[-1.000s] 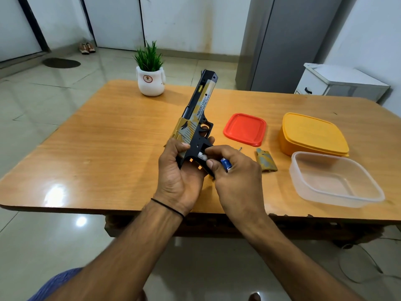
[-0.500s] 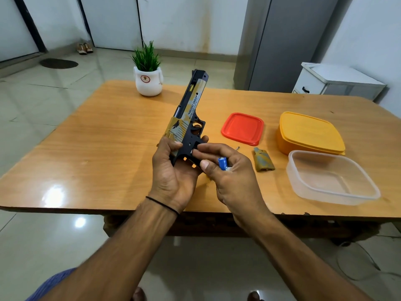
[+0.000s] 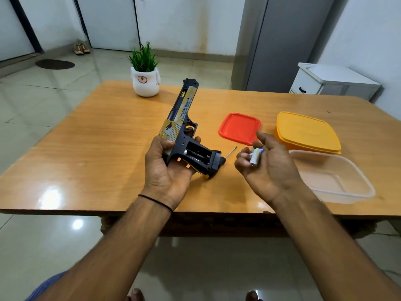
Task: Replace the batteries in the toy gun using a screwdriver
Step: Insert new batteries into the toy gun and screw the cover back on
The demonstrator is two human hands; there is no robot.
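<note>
Wooden table (image 3: 97, 137), glossy orange-brown top, rounded corners; white pot with a green plant (image 3: 145, 83) upright near the far edge; red lid (image 3: 239, 128) flat, right of centre; thin metal shaft (image 3: 231, 151) just nearer than it, near end hidden; lidded yellow box (image 3: 307, 132) right of the lid; open clear tub (image 3: 332, 179) just in front of that box.

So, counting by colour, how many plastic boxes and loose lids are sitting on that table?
Red: 1, the loose lid
Yellow: 1, the closed box
Clear: 1, the open box
Total: 3
</note>
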